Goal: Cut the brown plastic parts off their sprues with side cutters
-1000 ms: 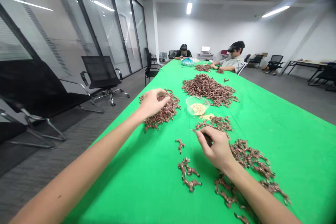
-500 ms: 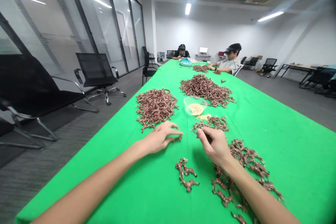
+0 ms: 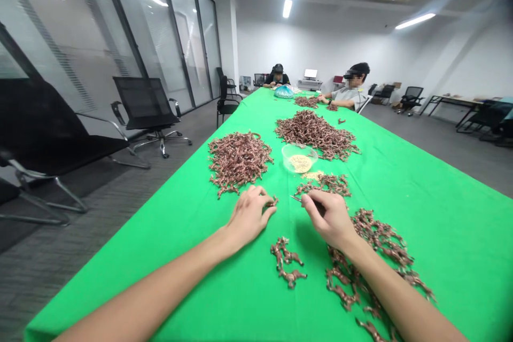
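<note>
My left hand (image 3: 249,215) is closed, its thumb and fingers pinching a small brown animal figurine (image 3: 274,201), mostly hidden, just above the green cloth. Facing it, my right hand (image 3: 327,217) grips what look like tweezers (image 3: 295,199), with only the thin metal tips showing, pointed left toward the figurine but apart from it. Between my forearms lie a few loose figurines (image 3: 292,277). More figurines (image 3: 380,238) are spread beside and under my right forearm. Beyond my right hand is a small cluster of figurines (image 3: 336,185).
A clear plastic bowl (image 3: 289,159) holds small beige pieces (image 3: 300,163), some spilled beside it (image 3: 312,176). Two big figurine heaps stand at left (image 3: 239,161) and farther back (image 3: 316,133). Two people sit at the far end near a blue bag (image 3: 284,92). Chairs (image 3: 145,101) line the left.
My left hand has gone from spread fingers over a figurine on the cloth to pinching it, turned more upright. My right hand stays nearly in place with its tool. The view tilts down slightly.
</note>
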